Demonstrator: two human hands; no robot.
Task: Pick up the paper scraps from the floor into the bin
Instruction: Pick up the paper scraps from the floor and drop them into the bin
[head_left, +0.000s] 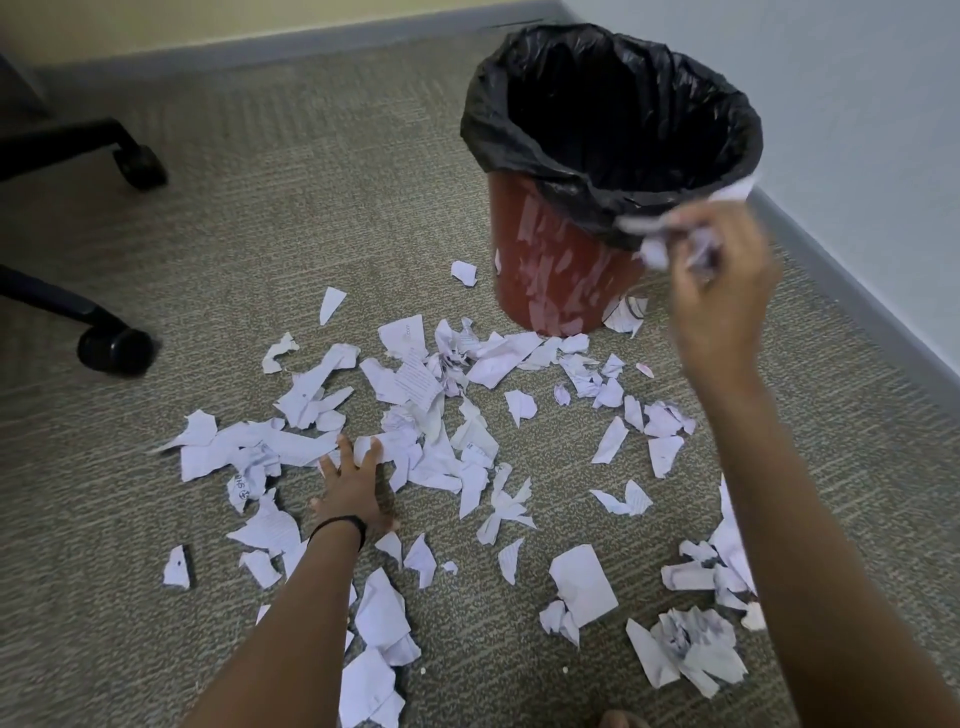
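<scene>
Obs: right hand (722, 280) curls round a wad of scraps (670, 234), raised beside the rim of the bin (561, 270), probably for the drop. The left hand (350, 486) lies spread flat, gripping nothing, fingertips on paper scraps (441, 452) strewn over the floor (260, 234), apparently raking more.

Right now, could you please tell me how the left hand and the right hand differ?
The left hand lies low on the carpet, fingers spread over scraps; the right hand is raised beside the bin. The left holds nothing; the right grips crumpled paper. Both touch paper.
</scene>
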